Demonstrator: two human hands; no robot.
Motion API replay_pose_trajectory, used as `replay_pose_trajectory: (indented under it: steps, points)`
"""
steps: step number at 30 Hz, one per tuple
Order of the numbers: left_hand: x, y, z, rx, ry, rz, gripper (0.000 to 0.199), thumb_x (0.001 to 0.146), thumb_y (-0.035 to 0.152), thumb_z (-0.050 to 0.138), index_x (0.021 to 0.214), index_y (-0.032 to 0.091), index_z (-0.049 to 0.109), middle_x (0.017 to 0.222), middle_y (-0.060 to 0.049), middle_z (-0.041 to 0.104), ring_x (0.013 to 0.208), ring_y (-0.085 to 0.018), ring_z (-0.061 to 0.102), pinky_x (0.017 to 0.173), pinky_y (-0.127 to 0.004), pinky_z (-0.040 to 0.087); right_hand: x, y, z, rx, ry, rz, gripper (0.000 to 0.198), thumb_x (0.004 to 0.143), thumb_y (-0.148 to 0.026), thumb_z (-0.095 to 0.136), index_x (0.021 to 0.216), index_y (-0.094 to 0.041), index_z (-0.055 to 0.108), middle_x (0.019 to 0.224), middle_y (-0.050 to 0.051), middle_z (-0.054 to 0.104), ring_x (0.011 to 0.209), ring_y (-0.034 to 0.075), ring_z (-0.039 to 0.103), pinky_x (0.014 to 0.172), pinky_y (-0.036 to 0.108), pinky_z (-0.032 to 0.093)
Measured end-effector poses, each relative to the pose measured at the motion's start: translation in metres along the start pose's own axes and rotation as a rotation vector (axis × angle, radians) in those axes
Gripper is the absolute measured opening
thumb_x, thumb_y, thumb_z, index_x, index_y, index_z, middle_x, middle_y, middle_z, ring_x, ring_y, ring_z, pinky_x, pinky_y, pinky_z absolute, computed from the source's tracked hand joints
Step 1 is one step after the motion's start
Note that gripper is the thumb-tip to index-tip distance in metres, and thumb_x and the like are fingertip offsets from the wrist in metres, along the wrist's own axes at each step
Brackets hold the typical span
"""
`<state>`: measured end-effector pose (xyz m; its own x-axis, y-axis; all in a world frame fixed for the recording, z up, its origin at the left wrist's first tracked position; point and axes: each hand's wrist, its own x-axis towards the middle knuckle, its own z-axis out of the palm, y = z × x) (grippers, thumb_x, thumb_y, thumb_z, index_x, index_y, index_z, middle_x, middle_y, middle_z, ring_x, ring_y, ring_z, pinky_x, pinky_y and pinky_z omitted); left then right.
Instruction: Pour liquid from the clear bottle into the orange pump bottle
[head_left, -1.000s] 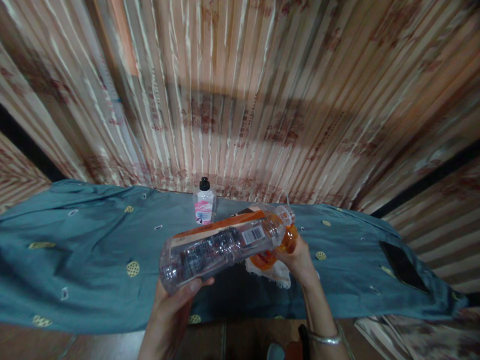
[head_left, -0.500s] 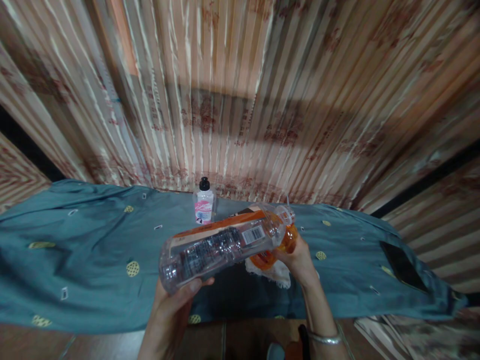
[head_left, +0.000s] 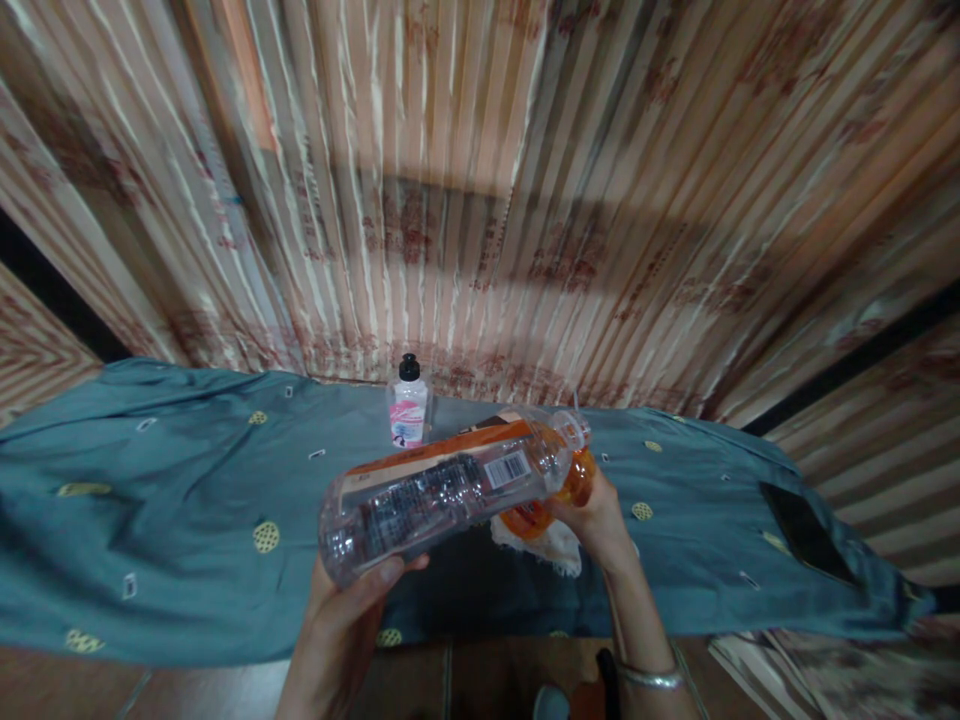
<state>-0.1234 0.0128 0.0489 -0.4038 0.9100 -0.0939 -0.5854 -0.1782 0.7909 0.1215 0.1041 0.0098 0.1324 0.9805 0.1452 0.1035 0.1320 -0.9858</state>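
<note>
Plastic bottle (head_left: 442, 495), big and see-through with an orange label and a barcode, lies tipped in the air over the bed, its neck pointing right and a bit higher than its bottom. The left hand (head_left: 349, 595) is curled around the bottom end, thumb on the near side. The right hand (head_left: 596, 520) is closed around an orange bottle (head_left: 529, 518), partly hidden behind the big one's neck; I can't tell if the two mouths touch. Both hands and both bottles are right where they were a second ago; only the curtain (head_left: 465, 230) behind has rippled a little. A white rag (head_left: 555, 550) peeks out below the orange bottle. Further back stands a white bottle (head_left: 409, 405) with a pink label and black cap. A black phone (head_left: 806, 530) lies far right on the blue-green sheet (head_left: 187, 520) with yellow pineapples. A silver bracelet (head_left: 652, 678) circles the right wrist.
</note>
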Motion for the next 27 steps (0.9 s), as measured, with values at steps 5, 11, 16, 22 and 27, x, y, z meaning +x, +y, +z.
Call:
replay_pose_trajectory:
  steps: [5, 11, 16, 22, 27]
  points:
    - [0.0000, -0.0006, -0.0002, -0.033, 0.011, -0.008, 0.082, 0.052, 0.025, 0.097, 0.128, 0.035, 0.067, 0.104, 0.003, 0.076, 0.084, -0.025, 0.075, 0.058, -0.029, 0.063, -0.0007, -0.0018, 0.0005, -0.035, 0.023, -0.023, 0.062, 0.053, -0.041, 0.093, 0.105, -0.023, 0.066, 0.099, 0.006, 0.081, 0.091, 0.029, 0.078, 0.081, 0.040, 0.063]
    - [0.0005, -0.0006, -0.0007, -0.026, 0.017, -0.014, 0.088, 0.049, 0.026, 0.098, 0.131, 0.036, 0.066, 0.103, 0.002, 0.075, 0.083, -0.025, 0.075, 0.058, -0.029, 0.063, -0.0012, -0.0037, 0.0018, 0.000, 0.010, -0.008, 0.064, 0.052, -0.042, 0.094, 0.106, -0.023, 0.065, 0.101, 0.007, 0.081, 0.092, 0.030, 0.078, 0.081, 0.040, 0.064]
    - [0.0006, -0.0006, -0.0015, -0.048, 0.013, -0.016, 0.083, 0.052, 0.023, 0.097, 0.128, 0.036, 0.067, 0.103, 0.002, 0.075, 0.083, -0.024, 0.074, 0.059, -0.029, 0.063, -0.0009, -0.0025, 0.0013, 0.009, 0.011, 0.000, 0.064, 0.052, -0.039, 0.095, 0.106, -0.023, 0.065, 0.103, 0.007, 0.082, 0.093, 0.030, 0.078, 0.083, 0.040, 0.064]
    - [0.0007, 0.0007, 0.0010, -0.025, 0.014, 0.001, 0.077, 0.050, 0.026, 0.098, 0.121, 0.033, 0.070, 0.103, 0.002, 0.075, 0.082, -0.023, 0.073, 0.057, -0.029, 0.063, -0.0005, -0.0015, 0.0004, 0.009, 0.013, 0.001, 0.062, 0.053, -0.037, 0.094, 0.106, -0.022, 0.065, 0.103, 0.007, 0.082, 0.093, 0.029, 0.078, 0.082, 0.039, 0.064]
    - [0.0006, 0.0006, 0.0009, -0.024, -0.009, -0.005, 0.072, 0.052, 0.026, 0.096, 0.119, 0.032, 0.069, 0.105, 0.001, 0.075, 0.083, -0.023, 0.073, 0.058, -0.029, 0.063, -0.0013, -0.0033, 0.0013, 0.024, 0.003, 0.005, 0.063, 0.053, -0.037, 0.094, 0.107, -0.023, 0.065, 0.105, 0.007, 0.082, 0.095, 0.029, 0.078, 0.084, 0.040, 0.064]
